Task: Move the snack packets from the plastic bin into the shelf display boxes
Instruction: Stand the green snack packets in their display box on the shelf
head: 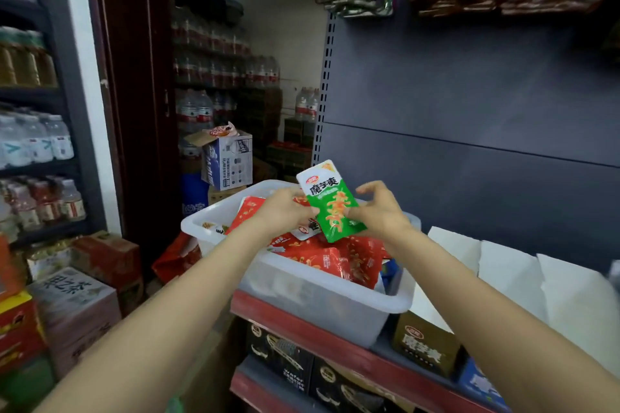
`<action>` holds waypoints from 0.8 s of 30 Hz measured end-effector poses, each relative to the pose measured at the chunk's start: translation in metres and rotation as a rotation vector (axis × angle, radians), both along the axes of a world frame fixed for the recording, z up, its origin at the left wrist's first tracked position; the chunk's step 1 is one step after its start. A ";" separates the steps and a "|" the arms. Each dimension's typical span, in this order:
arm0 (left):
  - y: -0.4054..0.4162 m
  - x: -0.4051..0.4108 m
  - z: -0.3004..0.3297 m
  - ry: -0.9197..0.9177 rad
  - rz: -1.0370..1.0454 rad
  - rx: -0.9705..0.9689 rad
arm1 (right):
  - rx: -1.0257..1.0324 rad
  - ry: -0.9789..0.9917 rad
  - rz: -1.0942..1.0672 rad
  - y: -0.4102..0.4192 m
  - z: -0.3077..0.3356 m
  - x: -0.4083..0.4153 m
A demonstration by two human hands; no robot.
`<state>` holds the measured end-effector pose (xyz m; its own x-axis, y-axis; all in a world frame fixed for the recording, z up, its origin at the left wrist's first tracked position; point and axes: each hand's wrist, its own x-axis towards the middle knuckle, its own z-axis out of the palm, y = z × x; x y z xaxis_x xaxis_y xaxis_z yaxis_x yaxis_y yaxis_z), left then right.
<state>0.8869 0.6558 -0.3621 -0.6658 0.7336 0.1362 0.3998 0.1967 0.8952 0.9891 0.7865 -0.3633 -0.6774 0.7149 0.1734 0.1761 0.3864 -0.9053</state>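
Lifting a green snack packet (330, 203) from the plastic bin (322, 292), left hand (285, 211) pinching it, right hand (379, 211) gripping its edge; next comes carrying it to a white display box (510, 275).

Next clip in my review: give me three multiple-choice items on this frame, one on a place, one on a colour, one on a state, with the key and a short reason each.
1. Where does the plastic bin stand?
A. on the floor
B. on the shelf edge, left of the white display boxes
C. on a chair

2. What colour is the raised packet?
A. green
B. blue
C. black

3. How is the raised packet held?
A. lying loose in the bin
B. by the left hand alone
C. between both hands

Key: 1 B, the bin sits on the red-edged shelf beside the boxes; 2 A, its front is green and white; 3 C, the left hand and right hand each grip a side above the red packets.
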 end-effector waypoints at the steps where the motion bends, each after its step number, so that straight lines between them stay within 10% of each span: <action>1: 0.003 0.010 0.001 -0.035 -0.026 0.056 | -0.015 -0.002 0.015 -0.001 0.002 0.011; 24: 0.143 0.279 0.022 -0.036 -0.485 0.316 | 0.198 0.085 -0.325 0.079 0.047 0.322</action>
